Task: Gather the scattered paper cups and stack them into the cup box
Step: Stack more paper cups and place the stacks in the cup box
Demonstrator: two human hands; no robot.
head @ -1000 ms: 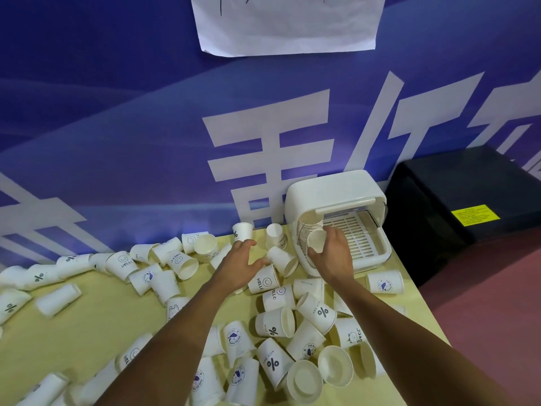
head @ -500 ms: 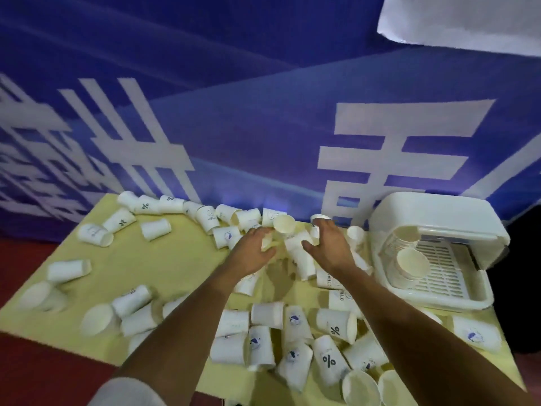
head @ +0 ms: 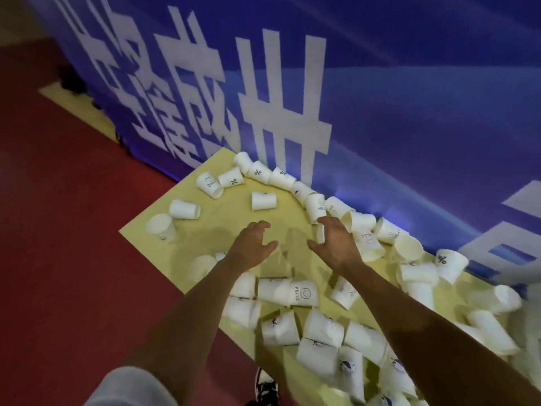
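Yellow desk [head: 222,218] over a red floor [head: 73,230], its far edge against a blue banner.

- Nearest: a grey sleeve [head: 128,388] at bottom left and a patterned shoe [head: 266,388] on the floor below the desk's near edge.
- White paper cups [head: 322,329] lie on their sides in a dense heap across the near and right part of the desk, many touching. One, the HELLO cup [head: 304,293], sits between the two forearms.
- Mid-desk: the left hand [head: 251,244] is held over bare desk, fingers curved and spread, thumb out, gripping nothing.
- The right hand [head: 336,244] is beside it, palm down, fingers loosely bent. A sliver of white cup [head: 320,232] shows between thumb and fingers; whether it is held or only lies under the hand, I cannot tell.
- Left edge: two loose cups [head: 184,209], near each other.
- Farther: a lone cup [head: 263,200] apart from the rest.
- Farthest: a curved row of cups [head: 281,178] lies along the foot of the banner [head: 409,98], which bears large white characters.
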